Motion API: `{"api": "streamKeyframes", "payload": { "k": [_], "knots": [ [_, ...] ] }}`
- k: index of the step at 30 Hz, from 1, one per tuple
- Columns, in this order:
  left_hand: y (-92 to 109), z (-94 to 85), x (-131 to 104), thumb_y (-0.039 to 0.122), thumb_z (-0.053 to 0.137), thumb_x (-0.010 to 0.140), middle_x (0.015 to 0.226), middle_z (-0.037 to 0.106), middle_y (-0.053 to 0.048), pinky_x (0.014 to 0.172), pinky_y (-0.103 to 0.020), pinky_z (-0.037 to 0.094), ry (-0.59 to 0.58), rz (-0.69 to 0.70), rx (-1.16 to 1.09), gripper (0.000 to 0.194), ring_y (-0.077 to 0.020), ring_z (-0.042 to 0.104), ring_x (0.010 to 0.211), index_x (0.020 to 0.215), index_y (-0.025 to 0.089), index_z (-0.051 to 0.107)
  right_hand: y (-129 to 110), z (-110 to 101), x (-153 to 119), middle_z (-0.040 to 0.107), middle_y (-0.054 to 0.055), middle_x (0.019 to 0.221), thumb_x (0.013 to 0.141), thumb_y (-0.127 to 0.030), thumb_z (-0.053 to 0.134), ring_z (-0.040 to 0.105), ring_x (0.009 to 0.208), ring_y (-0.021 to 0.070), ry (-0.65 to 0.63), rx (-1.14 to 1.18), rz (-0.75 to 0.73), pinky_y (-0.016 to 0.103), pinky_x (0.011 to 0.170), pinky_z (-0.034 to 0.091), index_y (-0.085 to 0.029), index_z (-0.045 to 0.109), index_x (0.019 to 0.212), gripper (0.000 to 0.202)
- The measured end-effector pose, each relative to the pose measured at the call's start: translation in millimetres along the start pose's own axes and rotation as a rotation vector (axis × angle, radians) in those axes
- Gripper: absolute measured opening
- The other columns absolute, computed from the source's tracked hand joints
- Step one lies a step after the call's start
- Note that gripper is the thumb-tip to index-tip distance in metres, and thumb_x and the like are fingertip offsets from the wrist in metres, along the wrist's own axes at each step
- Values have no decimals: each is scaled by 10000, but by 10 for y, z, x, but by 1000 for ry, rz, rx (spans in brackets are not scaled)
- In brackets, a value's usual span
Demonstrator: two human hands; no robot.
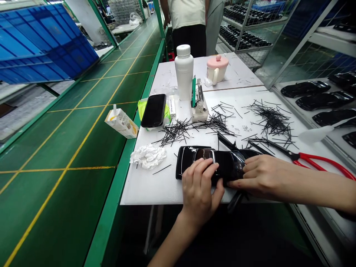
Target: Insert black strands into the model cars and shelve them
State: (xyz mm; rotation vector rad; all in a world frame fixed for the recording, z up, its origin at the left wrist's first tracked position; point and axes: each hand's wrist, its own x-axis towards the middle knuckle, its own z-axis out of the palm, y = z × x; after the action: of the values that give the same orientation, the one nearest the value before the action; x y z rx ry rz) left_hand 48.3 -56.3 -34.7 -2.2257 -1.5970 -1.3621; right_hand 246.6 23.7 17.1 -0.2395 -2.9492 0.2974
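Observation:
A glossy black model car [225, 160] lies near the front edge of the white table [150, 189], with parts like doors sticking out on both sides. My left hand [200, 183] is wrapped over its near side, fingers on the roof and thumb against the side. Pressed to the car's right part is my right hand [258, 174], its fingers curled and the index finger stretched along the near side; whether something small is under it is hidden. Red-handled pliers [311, 159] lie beyond my right wrist. Thin black strips [175, 131] lie in piles behind the car.
Behind stand a white bottle [184, 72], a pink-lidded mug [217, 69], a holder with tools [198, 107] and a phone [154, 110]. A carton [122, 122], crumpled tissue [148, 156] and green conveyor [83, 148] are left. Racked black cars [324, 99] stand right; a person [189, 22] stands beyond.

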Motion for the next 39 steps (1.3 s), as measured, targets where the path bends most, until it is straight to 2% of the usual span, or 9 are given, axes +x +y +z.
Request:
{"api": "streamKeyframes", "payload": {
  "k": [6, 14, 25, 39],
  "knots": [
    [-1, 0, -4, 167, 647, 839, 1120, 700, -96, 984, -380, 459, -8, -2, 9, 334, -254, 603, 1123, 1169, 163, 597, 1, -20, 18, 605, -34, 503, 915, -79, 460, 542, 413, 138, -46, -57, -11, 312, 523, 349, -196, 696, 929, 264],
    [9, -11, 4, 174, 641, 843, 1118, 703, -96, 981, -381, 459, -24, -2, 23, 323, -255, 613, 1117, 1163, 167, 600, -3, -25, 55, 603, -29, 470, 857, -66, 506, 531, 396, 150, -183, -153, -1, 314, 496, 320, -204, 690, 878, 231],
    [14, -12, -4, 173, 623, 849, 1123, 699, -97, 993, -378, 453, -22, -6, 12, 307, -253, 605, 1126, 1155, 161, 605, -42, -58, 99, 591, -26, 447, 748, -61, 603, 520, 390, 143, -219, -173, 61, 307, 454, 196, -201, 699, 832, 189],
    [17, -20, -24, 173, 608, 854, 1121, 706, -93, 977, -389, 473, -18, -7, 2, 283, -252, 615, 1123, 1137, 176, 618, -45, -52, 175, 597, -20, 443, 762, -39, 581, 462, 347, 132, -244, -148, 88, 298, 444, 123, -201, 635, 700, 182]
  ]
}}
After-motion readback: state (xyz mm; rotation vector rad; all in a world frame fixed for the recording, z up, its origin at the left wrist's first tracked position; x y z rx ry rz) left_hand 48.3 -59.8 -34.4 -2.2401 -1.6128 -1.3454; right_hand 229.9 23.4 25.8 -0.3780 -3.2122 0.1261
